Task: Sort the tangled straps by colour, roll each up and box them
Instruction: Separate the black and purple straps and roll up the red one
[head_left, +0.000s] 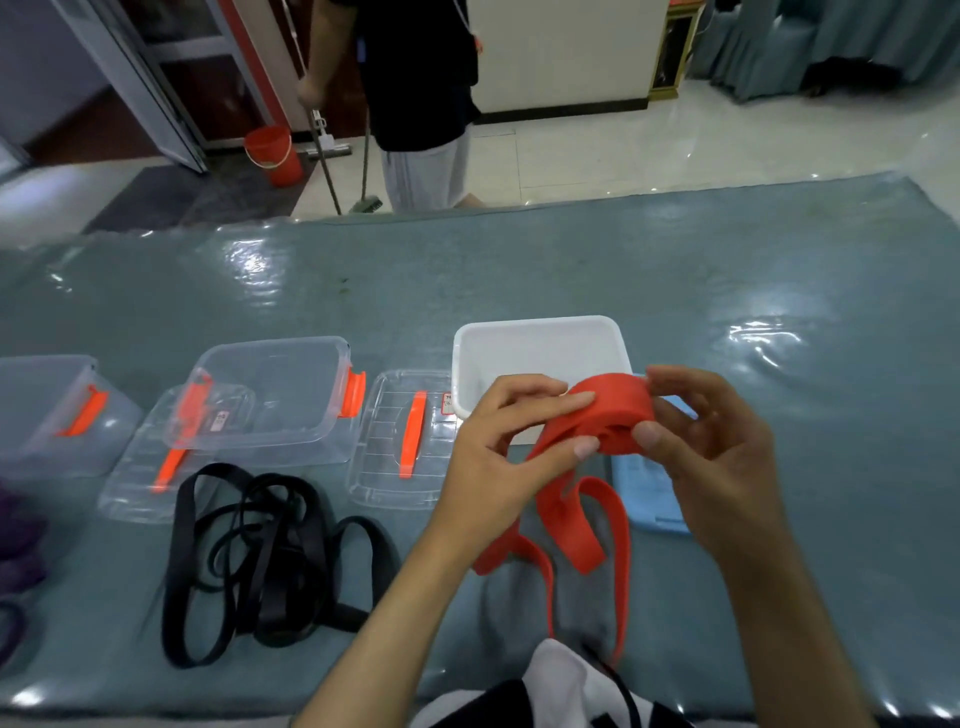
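A red strap (613, 415) is partly wound into a roll held just above the table, in front of the white box (540, 332). My left hand (509, 441) pinches the roll's left side and my right hand (711, 441) grips its right side. The strap's loose tail (571, 530) hangs down in loops toward the table's near edge. A pile of black straps (260, 556) lies tangled at the lower left. Purple straps (15, 540) show at the far left edge, cut off by the frame.
A clear box with orange latches (280, 410) sits left of the white box, with clear lids (400, 447) (156, 478) beside it and another clear box (47, 415) far left. A blue lid (649, 493) lies under my right hand. Across the table a person stands holding a broom; a red bucket (272, 153) stands on the floor.
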